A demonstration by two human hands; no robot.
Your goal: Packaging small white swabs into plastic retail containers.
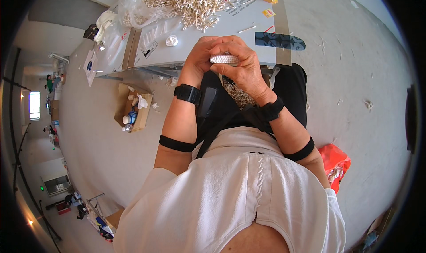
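While left hand and right hand together clamp one compact, white-tipped cotton-swab bundle at twelve o'clock, an open brown cardboard box toward nine contains a blue-and-white plastic bottle.

Red bag, open cardboard box

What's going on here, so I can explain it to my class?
A person's left hand and right hand together hold a tight bundle of white-tipped cotton swabs near the edge of a grey, flat-topped table. A large loose heap of pale-stemmed cotton swabs lies towards the table's far side, by a crumpled clear plastic bag. A small round white container sits nearer the hands.
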